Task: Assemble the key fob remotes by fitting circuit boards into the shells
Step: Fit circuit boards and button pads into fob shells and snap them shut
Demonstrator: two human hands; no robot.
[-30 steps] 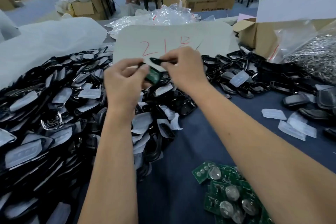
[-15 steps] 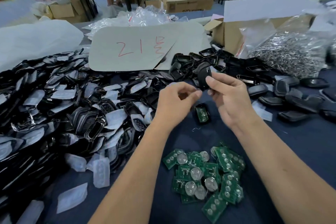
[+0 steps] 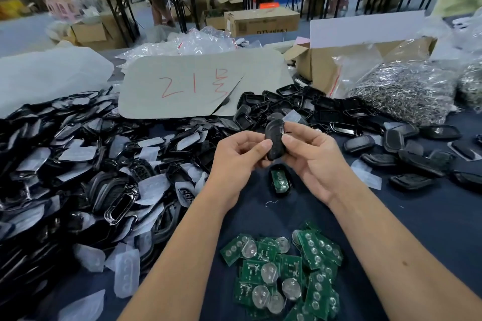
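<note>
Pinching from both sides, the left hand [image 3: 236, 156] and right hand [image 3: 311, 159] hold a black oval plastic shell [image 3: 274, 139] upright, seemingly closed, above a board-fitted black shell [image 3: 279, 181] lying on the dark blue table [image 3: 417, 219], green circuit boards [image 3: 284, 276] heaped nearer.

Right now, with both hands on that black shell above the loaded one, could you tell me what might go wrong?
1. The black shell is only pinched between the left hand and right hand; it could slip onto the shell with a green board below.
2. A forearm could sweep the loose circuit boards.
</note>
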